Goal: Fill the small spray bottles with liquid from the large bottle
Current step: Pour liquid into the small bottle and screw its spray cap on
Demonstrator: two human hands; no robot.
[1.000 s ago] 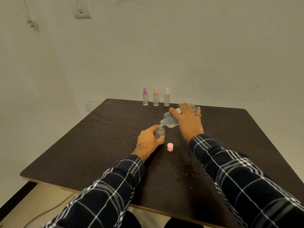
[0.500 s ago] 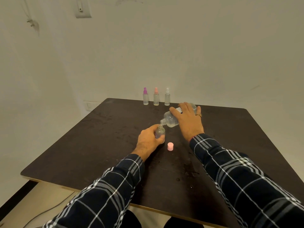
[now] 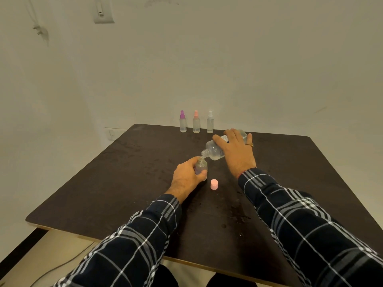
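fingers of the right hand point(image 3: 238, 151) curl over the large bottle point(image 3: 215, 151), tipped nearly flat with its open mouth just above the neck of the small spray bottle point(image 3: 201, 167). left hand point(image 3: 186, 179) wraps that small bottle, upright on the dark table point(image 3: 124, 183). a pink cap point(image 3: 214, 184) sits just beside it; three capped spray bottles point(image 3: 196, 125) stand at the far edge.

Small spray bottles: four in all; three capped, in row at far edge: purple-topped bottle point(image 3: 182, 123), pink-topped bottle point(image 3: 196, 124), white-topped bottle point(image 3: 210, 124); one uncapped small bottle point(image 3: 201, 167) near middle; large bottle point(image 3: 215, 151): one, clear; loose pink cap point(image 3: 214, 184): one; hands: two, left hand point(image 3: 186, 179), right hand point(image 3: 236, 151), one bottle gripped in each; ring point(image 3: 251, 144): one, on right hand; dark table point(image 3: 124, 183): one; wall switch plate point(image 3: 103, 12): one
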